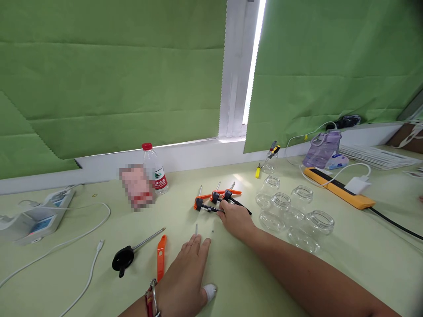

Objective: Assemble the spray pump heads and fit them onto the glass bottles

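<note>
Nearest us, our left hand (pixel 187 275) lies palm down on the table (pixel 238 273), long fingers together, wrapped thumb (pixel 210 292) out to the side, pinching nothing that we can see. Just left of it sits the orange strip (pixel 161 255); farther left, the black knob (pixel 123 259) with its rod slanting away. Right at our left fingertips, here's the screw (pixel 196 229), partly hidden perhaps, and the tiny nut (pixel 213 231) just to its right. Light fingers are best here, we judge: a shove could roll the screw or lose the nut.

Now farther out, our right hand (pixel 238 220) is in among the tools (pixel 215 197), the orange-and-black row at mid-table. Its fingers curl down by the black handles; whether they pinch one or merely rest, we can't tell. The tools lie close, rods pointing away, so the neat way, we'd say, is one handle at a time, wrist lifted, neighbours undisturbed. And mind that forearm: the glass jars (pixel 304 235) stand just to its right, so a wide elbow is the risk. Beyond, far left, the bottle (pixel 161 178) stands well apart from both hands.
</note>
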